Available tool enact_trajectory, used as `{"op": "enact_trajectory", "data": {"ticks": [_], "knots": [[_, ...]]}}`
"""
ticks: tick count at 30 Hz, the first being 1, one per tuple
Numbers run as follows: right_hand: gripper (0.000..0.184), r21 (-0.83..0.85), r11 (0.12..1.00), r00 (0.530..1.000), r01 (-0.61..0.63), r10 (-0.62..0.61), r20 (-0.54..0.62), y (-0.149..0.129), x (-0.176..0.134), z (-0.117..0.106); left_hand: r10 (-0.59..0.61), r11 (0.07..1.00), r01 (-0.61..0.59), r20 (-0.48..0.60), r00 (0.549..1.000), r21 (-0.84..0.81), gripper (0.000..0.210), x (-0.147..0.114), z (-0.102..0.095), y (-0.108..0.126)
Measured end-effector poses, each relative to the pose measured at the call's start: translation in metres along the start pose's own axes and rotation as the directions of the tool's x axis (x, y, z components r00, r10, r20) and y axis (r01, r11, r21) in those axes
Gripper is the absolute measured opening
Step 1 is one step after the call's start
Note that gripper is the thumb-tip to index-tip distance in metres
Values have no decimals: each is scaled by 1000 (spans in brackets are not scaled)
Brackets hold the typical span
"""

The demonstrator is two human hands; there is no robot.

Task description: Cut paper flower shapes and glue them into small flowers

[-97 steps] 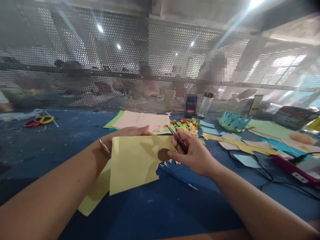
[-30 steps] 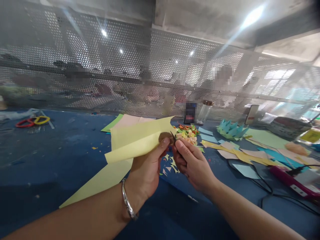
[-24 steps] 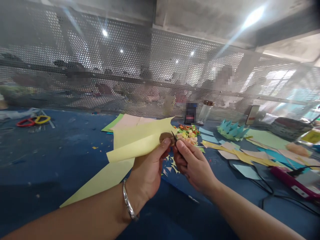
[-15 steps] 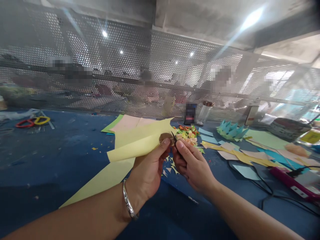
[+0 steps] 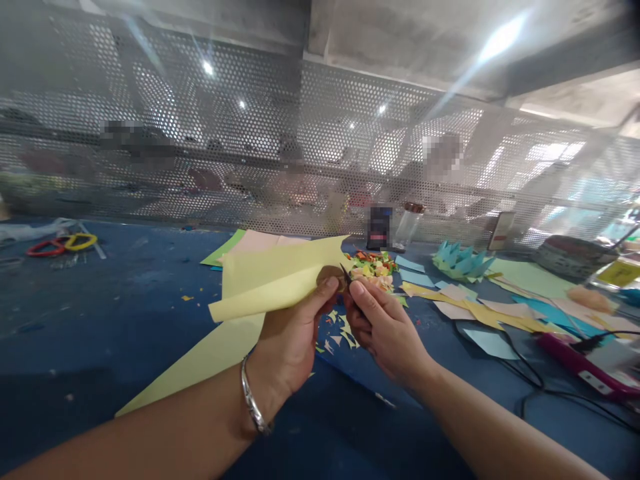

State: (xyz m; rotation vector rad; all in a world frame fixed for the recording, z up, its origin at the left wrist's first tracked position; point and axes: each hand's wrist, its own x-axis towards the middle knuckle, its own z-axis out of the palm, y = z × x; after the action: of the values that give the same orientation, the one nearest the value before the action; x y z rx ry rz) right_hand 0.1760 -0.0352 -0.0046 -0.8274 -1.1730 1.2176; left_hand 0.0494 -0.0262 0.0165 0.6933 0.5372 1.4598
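Note:
My left hand [image 5: 295,340], with a silver bangle at the wrist, pinches a pale yellow sheet of paper [image 5: 275,270] between thumb and fingers. The sheet's lower edge curls over, and its far right corner ends in a point. A brown rounded piece [image 5: 327,272] shows above my left thumb, against the paper. My right hand [image 5: 373,320] is closed on small dark scissors [image 5: 347,273]; only the pointed tips stick out, close to the paper's right edge. My fingers hide the handles. Both hands are nearly touching, above the table.
Paper scraps [image 5: 375,267] are heaped behind my hands. A blue folded-paper piece [image 5: 463,260], coloured strips [image 5: 480,310] and a purple power strip [image 5: 585,367] with cables lie right. Red-and-yellow-handled scissors [image 5: 60,245] are far left. A perforated screen [image 5: 250,133] borders the blue table [image 5: 150,320].
My left hand and the yellow sheet have shifted slightly left. My right hand keeps nearly the same place, still closed on the scissors.

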Motion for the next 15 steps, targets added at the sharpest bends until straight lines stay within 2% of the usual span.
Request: {"op": "enact_trajectory", "data": {"ticks": [5, 9, 15], "knots": [[43, -40, 999, 999, 37, -37, 5, 0, 2, -1, 104, 991, -108, 52, 993, 78, 26, 5, -6, -2], [43, -68, 997, 999, 46, -45, 5, 0, 2, -1, 129, 985, -136, 71, 989, 107, 16, 7, -6, -1], [44, -114, 992, 999, 46, -48, -9, 3, 3, -3, 180, 967, -194, 94, 979, 164, 15, 7, -4, 2]]}}
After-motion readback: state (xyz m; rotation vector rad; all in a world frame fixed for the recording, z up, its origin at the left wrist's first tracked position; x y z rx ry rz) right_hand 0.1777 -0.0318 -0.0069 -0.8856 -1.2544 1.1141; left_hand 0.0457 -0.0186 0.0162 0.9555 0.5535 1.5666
